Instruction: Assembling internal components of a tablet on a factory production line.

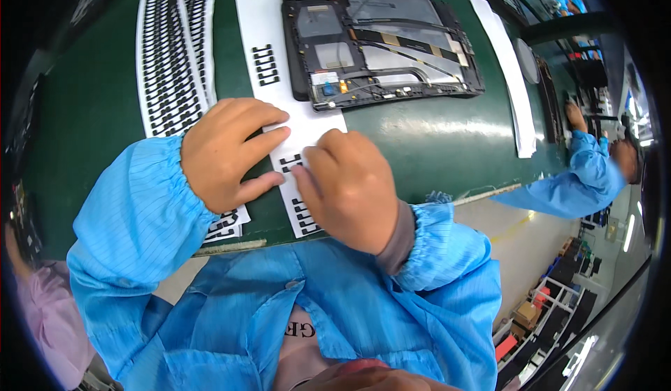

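Note:
A white backing sheet [256, 20] with rows of small black bracket-shaped stickers [265, 66] runs toward me on the green table. My left hand [227, 155] rests with its fingers stretched and apart, their tips on the sheet's left side. Opposite it, my right hand [354, 190] is curled, thumb and forefinger pinched close to a black sticker [291, 162]. Whatever sits between those fingertips is hidden. Beyond the right hand lies a black device frame [381, 41] with clear panels, cables and small parts, its left side over the sheet.
More sticker sheets [171, 62] lie at the left, partly under my left forearm. White paper strips [504, 76] are at the table's right. A co-worker's blue sleeve [583, 174] shows at the right edge, and a person's pink sleeve [52, 321] at lower left. Shelving [552, 314] stands at lower right.

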{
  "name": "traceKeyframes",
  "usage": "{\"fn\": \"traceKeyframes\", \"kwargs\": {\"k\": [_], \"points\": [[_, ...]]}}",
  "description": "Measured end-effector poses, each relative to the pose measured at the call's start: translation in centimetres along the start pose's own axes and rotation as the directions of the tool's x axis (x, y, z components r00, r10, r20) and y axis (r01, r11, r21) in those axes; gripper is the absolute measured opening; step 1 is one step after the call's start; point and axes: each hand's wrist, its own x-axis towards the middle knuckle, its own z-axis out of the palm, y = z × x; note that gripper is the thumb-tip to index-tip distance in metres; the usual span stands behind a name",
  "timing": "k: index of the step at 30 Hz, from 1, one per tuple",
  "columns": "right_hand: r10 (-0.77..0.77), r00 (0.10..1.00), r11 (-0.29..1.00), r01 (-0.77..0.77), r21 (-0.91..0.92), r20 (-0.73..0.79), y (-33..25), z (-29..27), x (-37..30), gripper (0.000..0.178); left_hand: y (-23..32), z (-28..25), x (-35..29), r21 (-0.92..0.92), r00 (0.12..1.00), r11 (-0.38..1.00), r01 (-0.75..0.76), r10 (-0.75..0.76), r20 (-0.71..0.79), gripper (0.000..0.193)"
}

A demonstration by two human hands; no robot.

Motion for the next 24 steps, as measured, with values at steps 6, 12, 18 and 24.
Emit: {"fn": "traceKeyframes", "kwargs": {"k": [6, 12, 18, 24], "points": [[0.103, 0.992, 0.993, -0.099, 0.066, -0.076, -0.6, 1.0, 0.4, 0.012, 0.3, -0.4, 0.6, 0.065, 1.0, 0.998, -0.001, 0.002, -0.009, 0.047], [0.126, 0.985, 0.977, -0.102, 0.187, -0.122, -0.5, 0.9, 0.4, 0.012, 0.0, -0.6, 1.1, 0.041, 1.0, 0.999, -0.001, 0.0, 0.017, 0.049], [0.397, 0.905, 0.766, -0.236, 0.598, -0.151, 3.1, -6.1, -0.4, 0.013, 0.1, -2.0, 1.1, 0.046, 0.996, 0.999, -0.012, 0.008, 0.087, 0.046], [0.786, 0.58, 0.45, -0.302, 0.84, -0.212, 12.5, -12.0, -3.9, 0.011, 1.3, -5.4, 5.6, 0.092, 0.982, 0.983, -0.16, 0.148, 0.12, 0.041]]}}
